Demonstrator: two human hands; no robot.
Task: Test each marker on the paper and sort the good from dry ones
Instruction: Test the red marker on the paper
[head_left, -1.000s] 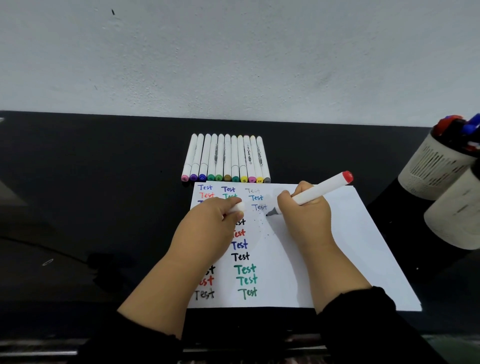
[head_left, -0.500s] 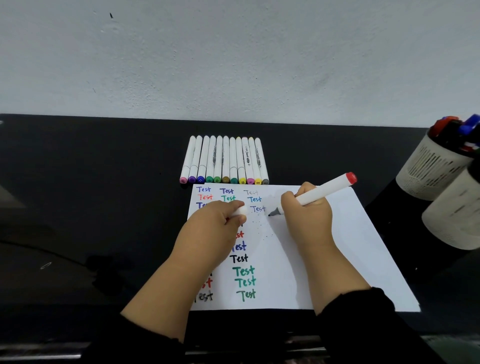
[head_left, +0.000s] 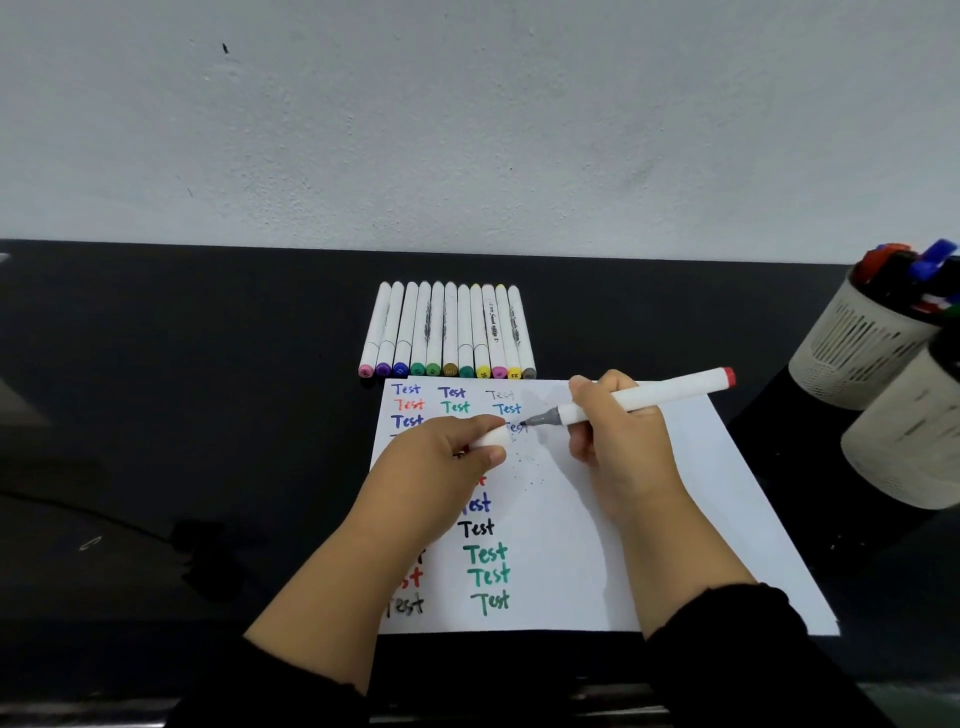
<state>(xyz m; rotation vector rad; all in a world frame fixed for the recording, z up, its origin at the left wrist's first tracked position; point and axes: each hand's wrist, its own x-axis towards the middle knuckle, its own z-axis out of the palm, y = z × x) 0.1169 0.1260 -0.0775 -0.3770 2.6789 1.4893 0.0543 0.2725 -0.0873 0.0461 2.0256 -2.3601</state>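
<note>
A white sheet of paper (head_left: 675, 519) lies on the black table, covered on its left with coloured "Test" words. My right hand (head_left: 621, 447) grips a white marker (head_left: 665, 395) with a red end cap; its grey tip points left, close above the paper beside a faint "Test". My left hand (head_left: 441, 462) rests on the paper and holds the marker's white cap (head_left: 493, 438) between thumb and fingers. A row of several capped white markers (head_left: 447, 332) lies side by side just beyond the paper's far edge.
Two pale slotted holders stand at the right: the farther holder (head_left: 862, 348) contains red and blue pens, the nearer holder (head_left: 909, 441) is partly cut off. A grey wall rises behind the table. Bare black tabletop (head_left: 182, 389) spreads to the left.
The marker's tip has lifted slightly and swung to lie flatter, with the pen shifted a little right. My left hand stays on the paper with the cap.
</note>
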